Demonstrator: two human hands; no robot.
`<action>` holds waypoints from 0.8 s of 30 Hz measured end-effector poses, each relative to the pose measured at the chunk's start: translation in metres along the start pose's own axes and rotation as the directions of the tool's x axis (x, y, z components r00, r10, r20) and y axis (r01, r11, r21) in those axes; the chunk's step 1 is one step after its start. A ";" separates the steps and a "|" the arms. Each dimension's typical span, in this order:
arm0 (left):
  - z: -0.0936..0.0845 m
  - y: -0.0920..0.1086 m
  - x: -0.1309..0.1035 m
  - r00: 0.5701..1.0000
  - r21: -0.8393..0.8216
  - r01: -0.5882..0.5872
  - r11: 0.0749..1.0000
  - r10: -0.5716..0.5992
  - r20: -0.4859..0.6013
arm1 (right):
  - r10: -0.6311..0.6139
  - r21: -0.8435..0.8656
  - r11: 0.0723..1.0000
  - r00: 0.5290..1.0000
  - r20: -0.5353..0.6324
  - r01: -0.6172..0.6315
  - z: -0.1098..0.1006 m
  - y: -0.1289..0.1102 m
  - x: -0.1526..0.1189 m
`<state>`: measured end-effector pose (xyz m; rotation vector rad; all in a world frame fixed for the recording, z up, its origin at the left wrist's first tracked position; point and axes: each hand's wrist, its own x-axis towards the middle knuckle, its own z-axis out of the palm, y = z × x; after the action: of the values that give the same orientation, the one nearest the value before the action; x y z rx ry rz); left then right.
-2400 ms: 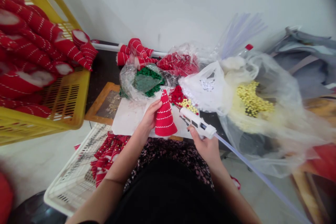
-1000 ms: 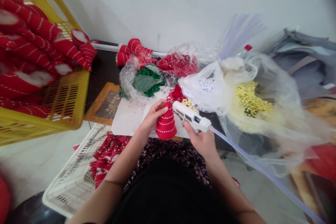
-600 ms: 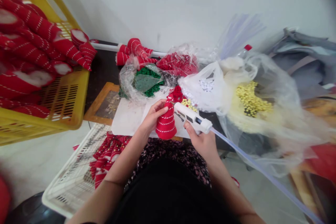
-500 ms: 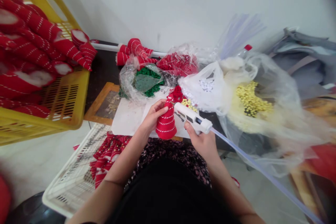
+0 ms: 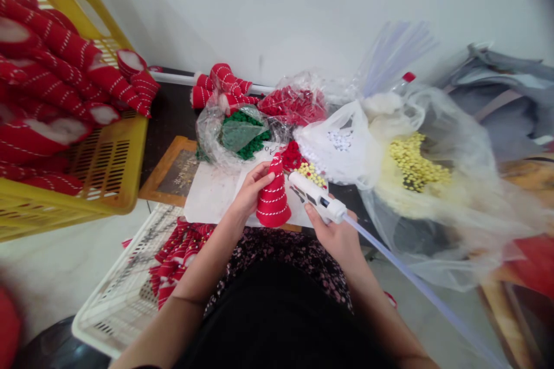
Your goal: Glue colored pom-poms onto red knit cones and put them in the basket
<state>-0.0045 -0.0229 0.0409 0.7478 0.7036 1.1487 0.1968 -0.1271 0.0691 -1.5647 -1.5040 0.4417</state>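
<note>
In the head view, I see the left hand (image 5: 253, 189) clamped on the red cone (image 5: 273, 204), upright over the front edge of the table (image 5: 173, 115). The right hand (image 5: 340, 236), apart, grips the white glue gun (image 5: 318, 196) near the cone.

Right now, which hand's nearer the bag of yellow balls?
The right hand, gripping the glue gun, is left of the bag; the left hand, holding the red cone, farther left.
</note>
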 end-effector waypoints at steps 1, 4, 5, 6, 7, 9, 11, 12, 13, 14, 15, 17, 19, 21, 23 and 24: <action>-0.002 0.000 0.001 1.000 -0.006 -0.002 1.000 0.002 -0.015 | 0.022 0.015 1.000 1.000 0.004 -0.022 -0.002 0.003 0.000; -0.009 0.002 0.004 0.999 -0.017 0.003 1.000 -0.004 -0.053 | 0.168 0.123 0.975 0.974 0.152 -0.187 -0.012 0.019 0.001; -0.011 0.003 0.004 0.998 -0.020 0.004 1.000 -0.005 -0.067 | 0.240 0.163 0.945 0.940 0.244 -0.284 -0.016 0.025 0.001; -0.014 0.005 0.005 0.997 -0.023 0.003 1.000 -0.005 -0.082 | 0.309 0.191 0.903 0.890 0.334 -0.385 -0.019 0.032 0.000; -0.017 0.006 0.006 0.995 -0.027 0.000 1.000 -0.002 -0.098 | 0.369 0.203 0.857 0.839 0.401 -0.474 -0.022 0.039 0.000; -0.021 0.010 0.006 0.992 -0.031 -0.008 0.999 0.004 -0.124 | 0.453 0.175 0.800 0.770 0.450 -0.574 -0.026 0.051 -0.002; -0.023 0.013 0.007 0.990 -0.030 -0.016 0.999 0.011 -0.137 | 0.487 0.036 0.840 0.781 0.390 -0.542 -0.027 0.059 -0.004; -0.024 0.015 0.007 0.990 -0.028 -0.020 0.999 0.016 -0.140 | 0.478 -0.082 0.873 0.812 0.336 -0.480 -0.027 0.061 -0.005; -0.024 0.016 0.008 0.990 -0.027 -0.024 0.999 0.020 -0.142 | 0.450 -0.221 0.890 0.848 0.281 -0.399 -0.027 0.062 -0.005; -0.024 0.018 0.008 0.989 -0.028 -0.029 0.999 0.025 -0.144 | 0.410 -0.360 0.879 0.882 0.231 -0.314 -0.028 0.062 -0.004; -0.024 0.018 0.008 0.989 -0.029 -0.031 0.999 0.027 -0.146 | 0.365 -0.480 0.844 0.911 0.193 -0.237 -0.028 0.062 -0.003; -0.023 0.019 0.008 0.988 -0.034 -0.026 0.999 0.021 -0.150 | 0.308 -0.626 0.765 0.939 0.152 -0.150 -0.030 0.059 0.003; -0.022 0.018 0.008 0.988 -0.037 -0.013 0.999 0.007 -0.154 | 0.268 -0.657 0.744 0.954 0.133 -0.118 -0.030 0.055 0.017; -0.022 0.015 0.007 0.988 -0.035 -0.003 0.999 -0.002 -0.157 | 0.173 -0.603 0.797 0.971 0.166 -0.039 -0.024 0.048 0.037; -0.022 0.012 0.007 0.988 -0.020 -0.004 1.000 0.001 -0.153 | -0.002 -0.483 0.862 0.953 0.303 0.156 -0.009 0.040 0.063; -0.022 0.011 0.007 0.989 -0.008 -0.008 1.000 0.007 -0.148 | -0.098 -0.411 0.870 0.912 0.399 0.274 0.001 0.035 0.076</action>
<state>-0.0263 -0.0102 0.0366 0.6631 0.8194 1.2225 0.2320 -0.0517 0.0653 -1.7308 -2.1577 0.2820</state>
